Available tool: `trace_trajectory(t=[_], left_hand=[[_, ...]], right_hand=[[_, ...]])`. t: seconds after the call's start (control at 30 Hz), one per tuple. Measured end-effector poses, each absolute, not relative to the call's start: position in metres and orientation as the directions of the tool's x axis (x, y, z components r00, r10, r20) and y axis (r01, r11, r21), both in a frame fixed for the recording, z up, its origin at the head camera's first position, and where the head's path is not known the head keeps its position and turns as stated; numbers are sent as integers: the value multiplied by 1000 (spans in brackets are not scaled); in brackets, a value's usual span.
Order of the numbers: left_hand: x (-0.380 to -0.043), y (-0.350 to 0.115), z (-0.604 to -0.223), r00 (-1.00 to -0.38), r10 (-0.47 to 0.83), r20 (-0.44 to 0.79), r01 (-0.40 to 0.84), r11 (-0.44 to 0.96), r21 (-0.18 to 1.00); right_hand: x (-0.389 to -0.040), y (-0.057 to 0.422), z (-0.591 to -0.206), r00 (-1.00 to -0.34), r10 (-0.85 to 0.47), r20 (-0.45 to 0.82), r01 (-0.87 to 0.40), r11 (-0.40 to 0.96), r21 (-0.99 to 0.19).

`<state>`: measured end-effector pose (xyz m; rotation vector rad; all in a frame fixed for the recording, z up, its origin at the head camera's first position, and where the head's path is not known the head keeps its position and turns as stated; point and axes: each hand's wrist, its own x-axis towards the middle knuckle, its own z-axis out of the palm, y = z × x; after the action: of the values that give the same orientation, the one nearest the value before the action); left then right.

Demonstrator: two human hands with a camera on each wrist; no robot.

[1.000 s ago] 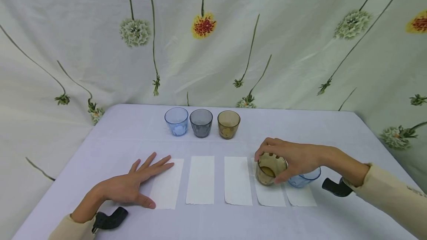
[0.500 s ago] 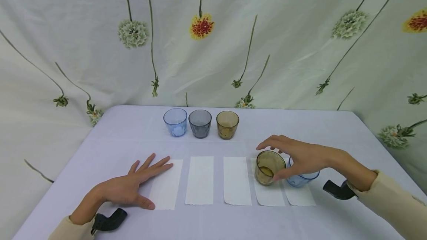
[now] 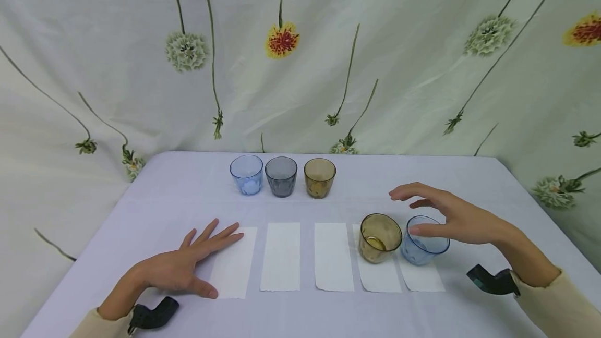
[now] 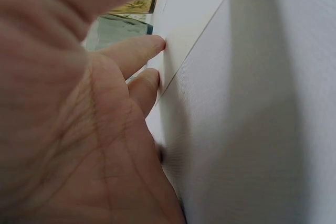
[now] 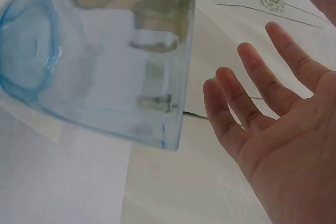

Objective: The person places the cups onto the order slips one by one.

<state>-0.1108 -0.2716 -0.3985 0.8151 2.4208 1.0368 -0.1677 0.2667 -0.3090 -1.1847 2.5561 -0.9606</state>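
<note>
Blue glass nr relaxed R hand, which holds nothing, partly blocks it in head view. Amber glass adj. L hand spread, touching far-L paper. 3 glasses at back. Blue: clear, tapered, upright.

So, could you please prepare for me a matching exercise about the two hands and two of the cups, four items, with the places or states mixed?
Column one
1. left hand
2. right hand
3. grey see-through glass cup
4. front amber see-through glass cup

Column two
A. holding nothing, close to the front light-blue see-through glass cup
B. on the fourth white paper strip from the left
C. touching the leftmost white paper strip, fingers spread
D. between the back light-blue glass cup and the back amber glass cup

Right pairs: 1-C, 2-A, 3-D, 4-B.
</note>
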Motion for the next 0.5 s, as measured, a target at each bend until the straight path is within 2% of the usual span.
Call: trace_trajectory(t=[0.27,0.5], left_hand=[[-111,-270,-399,-755,645,-118,365,564,741],[-111,-271,-399,-758,642,-119,364,567,739]], right_hand=[[-160,302,-319,-694,-696,186,-540,332,-774],[-155,324,-337,-723,-666,186,-486,298,-822]])
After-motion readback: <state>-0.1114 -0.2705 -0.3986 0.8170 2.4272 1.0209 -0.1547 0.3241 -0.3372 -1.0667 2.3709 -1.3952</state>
